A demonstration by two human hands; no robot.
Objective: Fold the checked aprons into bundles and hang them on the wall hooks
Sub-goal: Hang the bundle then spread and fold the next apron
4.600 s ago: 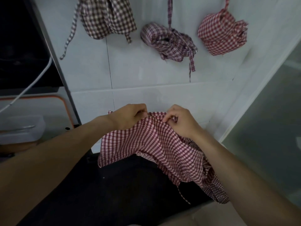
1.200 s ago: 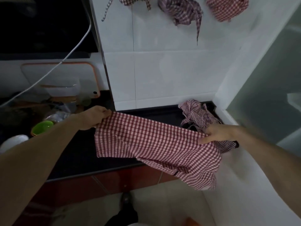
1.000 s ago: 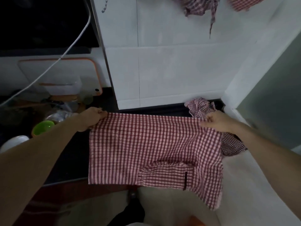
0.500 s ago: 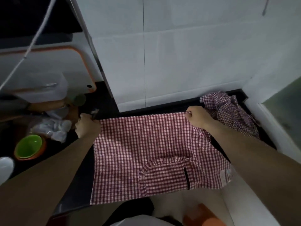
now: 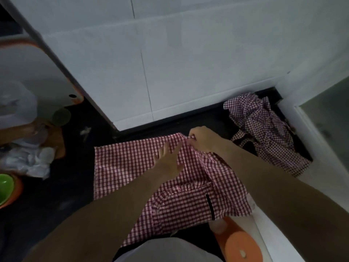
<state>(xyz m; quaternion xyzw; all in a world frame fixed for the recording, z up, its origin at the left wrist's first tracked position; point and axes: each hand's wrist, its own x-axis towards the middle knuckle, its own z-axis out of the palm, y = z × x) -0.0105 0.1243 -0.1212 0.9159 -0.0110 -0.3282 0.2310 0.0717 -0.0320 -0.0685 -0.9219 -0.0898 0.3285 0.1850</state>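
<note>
head view: left hand point(image 5: 168, 163) flat on red checked apron point(image 5: 122, 167), right hand point(image 5: 203, 138) pinching its far edge

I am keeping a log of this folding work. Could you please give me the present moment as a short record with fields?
surface: dark counter
apron in work: red checked apron, spread on the counter, near part hanging over the edge
left hand: fingers straight, resting on the apron
right hand: pinches the far edge
waiting: crumpled checked apron in the right corner
nearby: green bowl
</note>
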